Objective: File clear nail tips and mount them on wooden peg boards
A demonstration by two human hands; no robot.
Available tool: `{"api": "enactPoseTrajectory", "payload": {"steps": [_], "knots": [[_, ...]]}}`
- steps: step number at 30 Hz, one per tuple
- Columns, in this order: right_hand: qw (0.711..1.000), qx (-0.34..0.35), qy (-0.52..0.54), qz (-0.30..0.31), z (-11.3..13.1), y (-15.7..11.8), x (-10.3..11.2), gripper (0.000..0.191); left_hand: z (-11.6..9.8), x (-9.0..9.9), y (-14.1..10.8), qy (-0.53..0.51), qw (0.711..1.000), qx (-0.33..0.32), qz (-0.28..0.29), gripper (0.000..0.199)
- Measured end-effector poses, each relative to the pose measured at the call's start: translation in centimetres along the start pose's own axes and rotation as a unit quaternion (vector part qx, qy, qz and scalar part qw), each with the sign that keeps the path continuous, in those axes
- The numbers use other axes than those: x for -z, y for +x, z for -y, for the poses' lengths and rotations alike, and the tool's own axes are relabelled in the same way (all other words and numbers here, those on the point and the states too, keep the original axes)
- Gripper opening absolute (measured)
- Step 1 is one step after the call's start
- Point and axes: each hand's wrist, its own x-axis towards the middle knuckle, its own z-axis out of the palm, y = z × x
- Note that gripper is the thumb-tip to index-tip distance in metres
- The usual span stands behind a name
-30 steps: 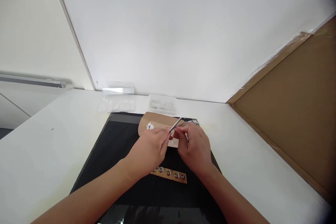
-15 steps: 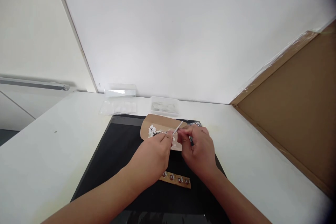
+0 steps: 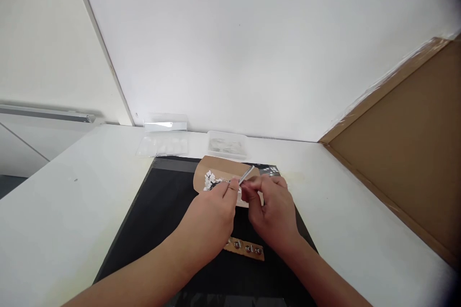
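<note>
The left hand (image 3: 212, 218) and the right hand (image 3: 272, 213) were close together over a black mat (image 3: 162, 211), with their fingertips almost touching. The right hand's fingers were pinched shut on a thin silver tool (image 3: 247, 174) (it looked like tweezers, but it was too small to be sure). The tool stuck up and away from the hands, tilted to the right. The left hand's fingers were pressed together right at the low end of the tool, and whether they held some tiny thing there could not be told. Just behind the hands lay a brown card (image 3: 219, 170) on the mat, with a little heap of small white bits (image 3: 208, 181) on its left part. Near the wrists, closer to the person, lay a brown strip (image 3: 248, 249) with a row of small round things on it, partly hidden by the left hand. Behind the mat, on the white table (image 3: 65, 211), sat two clear plastic boxes (image 3: 226, 144), one to the left and one near the middle. A big cardboard sheet (image 3: 403, 153) leaned at the right.
</note>
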Motion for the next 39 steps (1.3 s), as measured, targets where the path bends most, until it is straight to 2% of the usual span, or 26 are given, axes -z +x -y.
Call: {"api": "enactPoseTrajectory", "payload": {"steps": [3,7,11,14,17,20,26,29,33,35,37,39], "knots": [[0.999,-0.015,-0.001,-0.031,0.0,0.0,-0.1,0.018,0.0,0.2,0.1,-0.006,1.000,0.000,-0.013,0.047],[1.000,-0.005,0.015,-0.008,-0.1,0.1,-0.2,0.018,0.1,0.2,0.0,-0.020,1.000,0.017,-0.013,0.045],[0.999,-0.021,0.004,-0.042,-0.1,0.2,-0.2,0.018,0.2,0.2,0.1,-0.044,0.999,0.010,0.002,0.044],[1.000,-0.008,0.013,-0.004,0.0,0.1,-0.2,0.020,0.3,0.3,0.3,-0.051,0.998,0.027,0.022,0.043],[1.000,-0.001,0.020,-0.005,0.1,0.0,-0.3,0.018,0.8,0.7,0.7,-0.031,0.998,0.041,0.038,0.043],[0.999,-0.016,0.032,-0.009,-0.2,-0.2,-0.5,0.016,2.4,1.3,1.1,0.043,0.991,0.117,0.041,0.043],[0.996,-0.076,0.054,-0.008,-0.6,-0.7,-0.5,0.015,7.5,3.2,1.7,0.132,0.948,0.289,-0.004,0.038],[0.993,-0.092,0.078,-0.004,-0.6,-0.6,-0.3,0.015,9.1,3.6,1.6,0.134,0.933,0.334,0.014,0.035],[0.987,-0.122,0.101,0.015,-0.4,-0.6,0.1,0.020,9.8,3.4,1.1,0.137,0.924,0.350,0.065,0.030],[0.985,-0.132,0.104,0.032,-0.3,-0.6,0.2,0.022,9.4,3.6,1.0,0.155,0.926,0.341,0.047,0.033],[0.984,-0.136,0.109,0.036,-0.3,-0.8,0.2,0.022,8.3,4.1,1.0,0.174,0.932,0.318,-0.011,0.042],[0.983,-0.139,0.117,0.025,-0.3,-1.0,0.2,0.022,6.5,4.9,1.2,0.150,0.944,0.284,-0.080,0.047]]}}
